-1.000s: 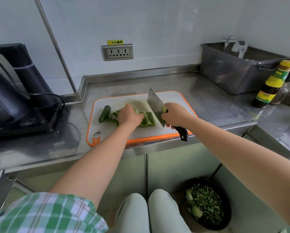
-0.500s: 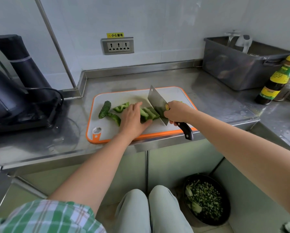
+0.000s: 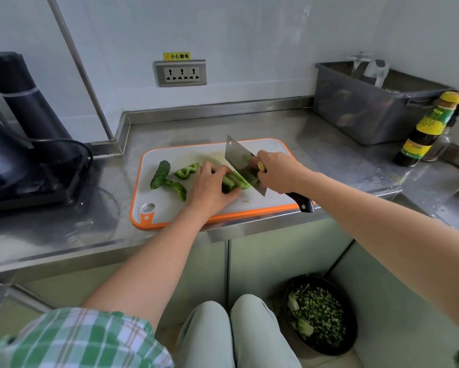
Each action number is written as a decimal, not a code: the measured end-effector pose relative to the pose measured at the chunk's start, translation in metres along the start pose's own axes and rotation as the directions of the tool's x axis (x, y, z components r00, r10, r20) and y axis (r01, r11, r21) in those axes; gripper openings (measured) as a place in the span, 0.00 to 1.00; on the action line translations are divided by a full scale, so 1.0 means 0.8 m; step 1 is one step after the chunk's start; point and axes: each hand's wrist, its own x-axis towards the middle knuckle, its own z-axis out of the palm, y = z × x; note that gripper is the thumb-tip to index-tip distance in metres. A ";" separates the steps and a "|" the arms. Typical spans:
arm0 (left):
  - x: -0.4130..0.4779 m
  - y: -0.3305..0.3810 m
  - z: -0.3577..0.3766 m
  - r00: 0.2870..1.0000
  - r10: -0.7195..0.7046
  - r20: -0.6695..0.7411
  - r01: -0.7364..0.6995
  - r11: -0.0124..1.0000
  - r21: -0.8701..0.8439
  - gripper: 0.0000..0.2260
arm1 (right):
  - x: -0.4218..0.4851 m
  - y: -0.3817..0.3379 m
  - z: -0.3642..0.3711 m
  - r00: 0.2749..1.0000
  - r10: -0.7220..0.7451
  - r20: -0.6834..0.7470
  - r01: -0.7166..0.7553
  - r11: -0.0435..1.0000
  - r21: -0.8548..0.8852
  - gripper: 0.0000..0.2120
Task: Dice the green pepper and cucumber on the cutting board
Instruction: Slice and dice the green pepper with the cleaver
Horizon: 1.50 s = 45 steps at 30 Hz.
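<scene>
The flat green pepper piece (image 3: 236, 182) is partly covered by the left hand (image 3: 209, 191), and the steel cleaver's black handle (image 3: 300, 201) by the right hand (image 3: 278, 172). The black appliance (image 3: 29, 160) is cropped at left.

board (image 3: 175, 211) crowded, counter (image 3: 329, 160) open right, appliance (image 3: 13, 160) left
</scene>
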 end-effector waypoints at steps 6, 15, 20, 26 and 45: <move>0.002 0.000 -0.004 1.000 0.008 0.011 -0.007 0.998 -0.069 0.23 | 0.001 0.000 -0.003 0.999 -0.030 -0.015 0.029 0.997 -0.073 0.11; 0.009 0.001 -0.009 0.999 0.032 0.039 -0.029 0.996 -0.084 0.21 | 0.000 -0.006 -0.005 0.996 -0.014 0.084 0.022 0.996 -0.089 0.01; 0.010 -0.001 -0.004 0.998 0.025 0.060 -0.022 0.998 -0.057 0.22 | 0.003 -0.008 -0.007 0.991 0.016 0.135 -0.010 0.999 -0.047 0.06; 0.009 -0.007 0.002 0.998 0.039 0.054 -0.036 0.998 -0.055 0.22 | 0.011 -0.003 -0.003 0.984 0.055 0.171 -0.057 0.998 0.006 0.11; 0.007 -0.014 0.008 0.996 0.063 -0.058 -0.071 0.987 -0.146 0.19 | 0.037 0.003 0.022 0.996 0.076 -0.052 -0.068 0.989 0.131 0.02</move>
